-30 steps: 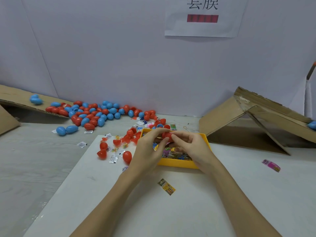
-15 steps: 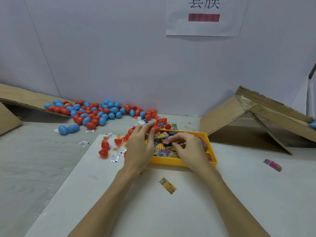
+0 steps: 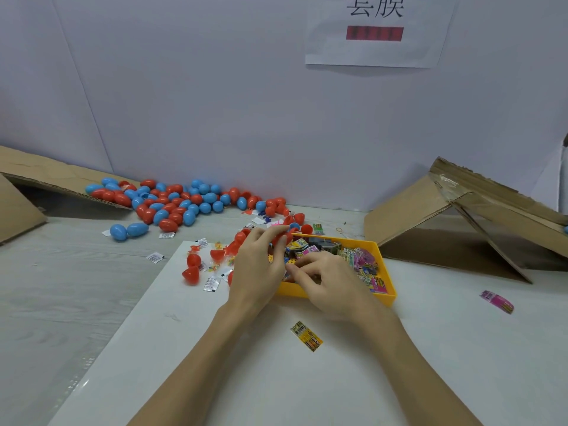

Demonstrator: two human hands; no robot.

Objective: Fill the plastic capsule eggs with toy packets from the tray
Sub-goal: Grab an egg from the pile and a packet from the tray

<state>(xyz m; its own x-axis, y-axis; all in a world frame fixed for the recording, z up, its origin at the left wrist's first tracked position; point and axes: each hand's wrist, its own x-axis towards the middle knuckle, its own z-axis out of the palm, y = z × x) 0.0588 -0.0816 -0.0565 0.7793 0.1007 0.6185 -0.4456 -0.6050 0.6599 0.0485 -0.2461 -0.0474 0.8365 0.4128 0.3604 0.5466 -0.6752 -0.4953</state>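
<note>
My left hand holds a red plastic capsule half in a curled grip at the near-left corner of the yellow plastic tray. My right hand digs among the colourful toy packets; whether it pinches one, I cannot tell. I should isolate a single packet before lifting it.

cardboard ramp right, red halves left

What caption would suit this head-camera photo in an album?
Left hand holds a red egg half while the right hand picks through toy packets in the yellow tray.
</note>
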